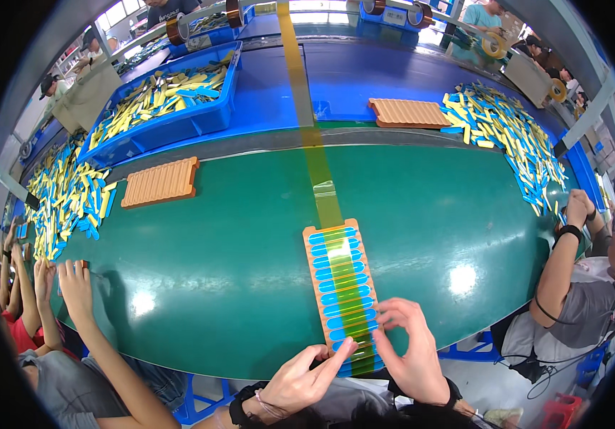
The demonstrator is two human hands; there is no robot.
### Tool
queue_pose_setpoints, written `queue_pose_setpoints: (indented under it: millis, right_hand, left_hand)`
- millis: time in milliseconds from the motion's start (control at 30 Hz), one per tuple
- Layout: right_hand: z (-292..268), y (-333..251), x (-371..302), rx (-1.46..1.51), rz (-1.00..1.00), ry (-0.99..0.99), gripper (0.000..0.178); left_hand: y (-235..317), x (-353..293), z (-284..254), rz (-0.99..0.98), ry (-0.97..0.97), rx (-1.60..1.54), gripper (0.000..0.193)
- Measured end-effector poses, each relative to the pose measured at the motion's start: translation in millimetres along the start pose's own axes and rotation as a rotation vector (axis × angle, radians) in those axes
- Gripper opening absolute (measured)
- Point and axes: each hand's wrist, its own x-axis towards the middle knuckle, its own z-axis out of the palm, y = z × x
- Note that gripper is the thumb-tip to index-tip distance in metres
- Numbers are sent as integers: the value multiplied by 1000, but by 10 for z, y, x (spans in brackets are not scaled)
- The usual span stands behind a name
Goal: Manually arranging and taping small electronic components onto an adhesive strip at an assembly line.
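In front of me lies an orange ribbed tray (312,266) holding a column of blue rounded strips (327,286). A band of clear yellow tape (340,266) runs lengthwise over them and stretches away past the tray's far end. My left hand (300,379) is at the near left corner, a finger stretched out onto the tape and nothing seen in its grasp. At the near right edge, my right hand (416,350) has its fingers apart, thumb and fingertips close to or touching the tray's side; exact contact cannot be made out.
The green table (214,286) holds another orange tray (161,182) at left and one (409,113) at the back. Yellow and blue strips lie in a left heap (71,196), a right heap (508,136) and a blue bin (168,125). Co-workers' hands (75,286) are at both sides.
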Motion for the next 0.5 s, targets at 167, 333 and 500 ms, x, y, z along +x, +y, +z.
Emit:
queue_pose_setpoints:
  millis: [167,333,500]
  right_hand:
    - [-34,-117,55,46,157,-203,30]
    - [-30,-271,182,24,218,-235,27]
    - [37,-267,307,-37,188,-225,28]
  left_hand:
    - [-29,27,-66,119,-87,79,39]
    - [31,74,-158,161,-141,186,37]
    - [56,60,-173,190,-153,226,38]
